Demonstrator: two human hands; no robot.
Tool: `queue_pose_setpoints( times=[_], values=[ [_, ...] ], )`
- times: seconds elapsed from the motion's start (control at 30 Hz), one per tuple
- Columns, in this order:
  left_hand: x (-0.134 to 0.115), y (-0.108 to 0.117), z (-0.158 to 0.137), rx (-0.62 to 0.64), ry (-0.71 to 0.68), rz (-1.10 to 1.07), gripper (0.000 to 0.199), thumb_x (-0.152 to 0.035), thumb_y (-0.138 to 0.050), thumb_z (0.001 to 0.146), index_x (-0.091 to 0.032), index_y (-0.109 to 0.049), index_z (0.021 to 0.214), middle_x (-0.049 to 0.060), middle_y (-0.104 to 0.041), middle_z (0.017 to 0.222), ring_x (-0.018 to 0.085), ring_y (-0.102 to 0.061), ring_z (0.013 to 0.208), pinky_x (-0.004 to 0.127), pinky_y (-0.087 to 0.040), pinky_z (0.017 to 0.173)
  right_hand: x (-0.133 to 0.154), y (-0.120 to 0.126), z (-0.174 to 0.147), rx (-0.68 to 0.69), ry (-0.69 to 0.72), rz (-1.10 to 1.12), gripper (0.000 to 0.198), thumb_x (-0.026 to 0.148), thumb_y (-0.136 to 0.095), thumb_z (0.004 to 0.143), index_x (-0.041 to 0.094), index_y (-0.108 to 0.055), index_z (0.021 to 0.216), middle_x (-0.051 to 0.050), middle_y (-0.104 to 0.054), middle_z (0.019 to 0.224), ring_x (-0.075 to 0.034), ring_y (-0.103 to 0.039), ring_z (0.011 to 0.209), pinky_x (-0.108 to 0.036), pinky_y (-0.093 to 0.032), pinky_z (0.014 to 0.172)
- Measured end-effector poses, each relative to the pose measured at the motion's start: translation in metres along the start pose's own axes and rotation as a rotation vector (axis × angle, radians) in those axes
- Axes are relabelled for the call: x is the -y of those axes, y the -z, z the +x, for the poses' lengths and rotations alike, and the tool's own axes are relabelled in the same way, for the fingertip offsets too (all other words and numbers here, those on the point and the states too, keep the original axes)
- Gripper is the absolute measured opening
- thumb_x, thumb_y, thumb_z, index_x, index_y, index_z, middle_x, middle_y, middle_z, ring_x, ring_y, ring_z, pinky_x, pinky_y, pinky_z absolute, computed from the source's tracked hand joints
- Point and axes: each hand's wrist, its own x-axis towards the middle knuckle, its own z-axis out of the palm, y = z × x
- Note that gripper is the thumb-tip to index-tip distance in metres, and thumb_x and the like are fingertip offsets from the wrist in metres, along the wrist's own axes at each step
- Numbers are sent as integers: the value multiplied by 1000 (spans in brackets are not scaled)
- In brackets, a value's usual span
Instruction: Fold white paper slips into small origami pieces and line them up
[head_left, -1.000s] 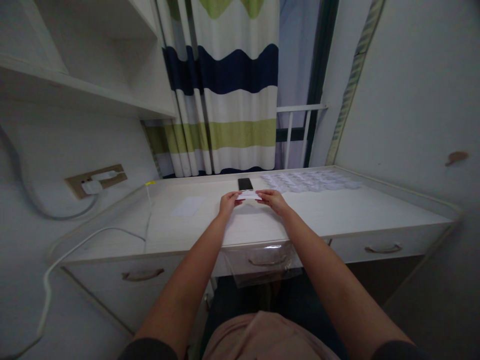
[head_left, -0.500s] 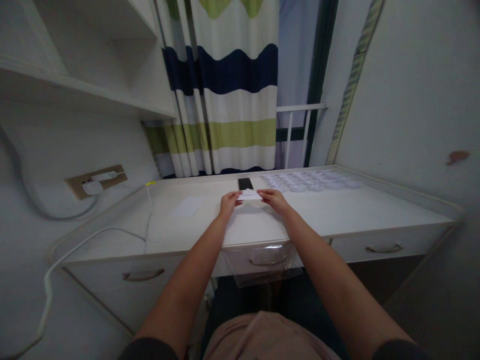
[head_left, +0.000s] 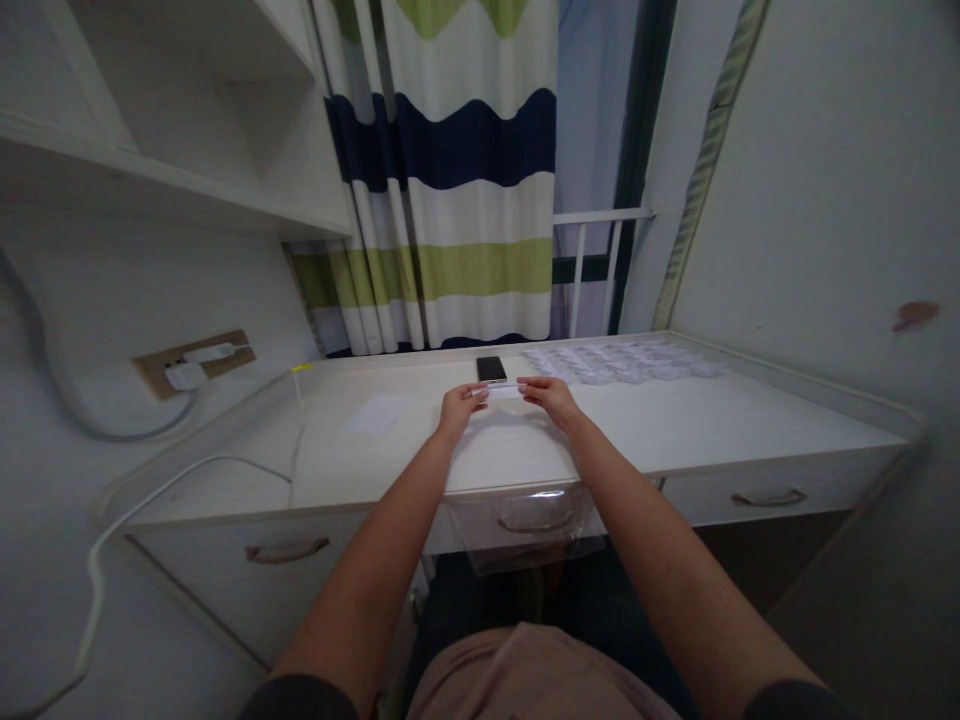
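Note:
A small strip of folded white paper [head_left: 503,392] is stretched level between my two hands, just above the desk top. My left hand [head_left: 459,408] pinches its left end between thumb and fingers. At the other end, my right hand [head_left: 552,400] grips the paper the same way. Right behind the paper lies a black phone [head_left: 491,369], flat on the desk. Off to the left, a stack or sheet of white paper [head_left: 376,413] rests on the desk.
Rows of small white folded pieces [head_left: 622,362] cover the desk's back right. A clear plastic bag [head_left: 517,540] hangs at the front edge of the white desk [head_left: 720,425]. A white cable [head_left: 225,458] crosses the left side, and a shelf [head_left: 247,205] juts out above.
The paper's pointed upper flap, visible before, is now folded down, leaving a narrower strip. My hands have barely shifted.

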Motion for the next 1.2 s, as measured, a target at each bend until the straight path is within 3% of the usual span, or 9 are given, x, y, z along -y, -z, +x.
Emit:
queue_pose_setpoints(
  times=[0.33,0.67,0.8,0.93,1.2],
  values=[
    [2,0,3,-30,1,0,24,-20,-73,59,-10,-68,80,5,-67,72,11,-60,66,30,-53,73,3,1,0,5,85,-10,32,33,-76,49,17,-70,76,-4,-68,74,-14,-59,70,-31,-47,72],
    [1,1,4,-32,15,-3,23,-21,-74,56,-10,-68,75,4,-65,68,10,-58,61,28,-52,69,6,5,1,31,167,-272,28,34,-73,51,15,-71,71,-3,-66,63,-14,-54,62,-29,-42,62],
    [1,1,4,-13,30,43,24,-25,-74,57,-12,-68,76,5,-64,68,12,-59,63,27,-49,65,6,7,2,3,228,-315,23,37,-72,53,17,-69,64,-3,-65,64,-15,-55,65,-29,-42,65],
    [2,3,4,-73,-2,132,23,-29,-74,56,-14,-69,73,4,-62,69,12,-57,65,24,-46,59,5,8,3,-29,294,-317,22,38,-71,54,18,-66,61,-2,-64,66,-15,-55,67,-29,-42,69],
    [5,-2,3,33,-6,59,26,-31,-75,53,-13,-66,70,5,-65,77,13,-58,72,27,-48,68,6,2,-1,108,202,-235,27,42,-69,56,16,-63,64,-1,-62,59,-13,-55,59,-27,-42,61]
  ],
)
